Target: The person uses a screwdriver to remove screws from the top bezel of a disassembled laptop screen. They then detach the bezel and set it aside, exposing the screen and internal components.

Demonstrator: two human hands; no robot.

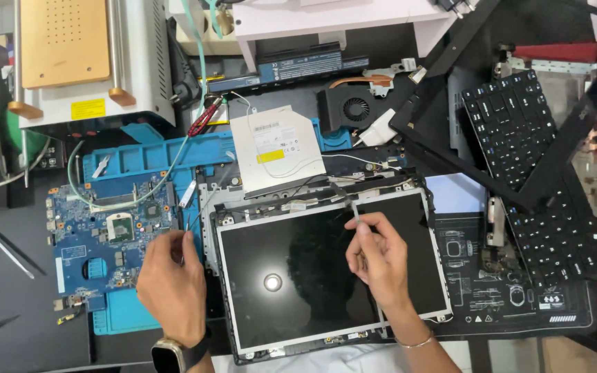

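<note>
Cluttered tabletop (29, 331): right hand (378, 257) pinches a thin tool (351, 205) over the fragile laptop screen panel (326, 273), best held by its edges; left hand (171, 276) grips tweezers (183, 238) beside the blue motherboard (98, 238).

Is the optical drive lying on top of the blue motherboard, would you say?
No, the optical drive lies beside the motherboard, above the laptop screen panel.

left wrist: black smartwatch (168, 356); right wrist: thin silver bracelet (414, 342); bare forearms.

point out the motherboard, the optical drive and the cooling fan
motherboard (98, 242), head view, bare blue board left of the chip socket
optical drive (278, 148), head view, middle of its silver top
cooling fan (356, 109), head view, fan hub
</note>
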